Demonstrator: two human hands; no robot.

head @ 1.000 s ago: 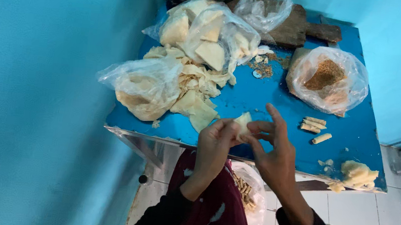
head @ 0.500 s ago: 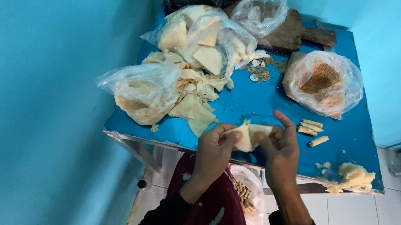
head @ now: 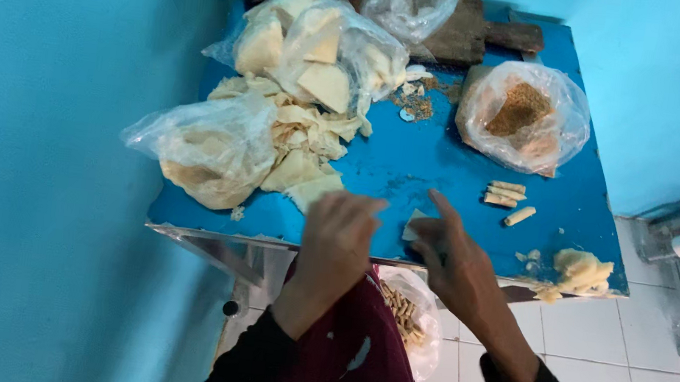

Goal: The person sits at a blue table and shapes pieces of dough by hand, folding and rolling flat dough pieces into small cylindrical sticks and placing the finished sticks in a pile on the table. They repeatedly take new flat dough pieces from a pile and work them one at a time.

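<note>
Where the hands meet, pale wrapper (head: 415, 224) pinched between left hand (head: 338, 240), right hand (head: 453, 264), above table edge (head: 209, 220).

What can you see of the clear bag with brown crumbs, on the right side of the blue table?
The clear bag is thin, crinkled plastic, open and slumped on the blue table near its right edge. Inside lies a heap of brown crumbs, with something paler beneath. No hand touches it. Four small pale rolls lie just in front, apart from it.
</note>
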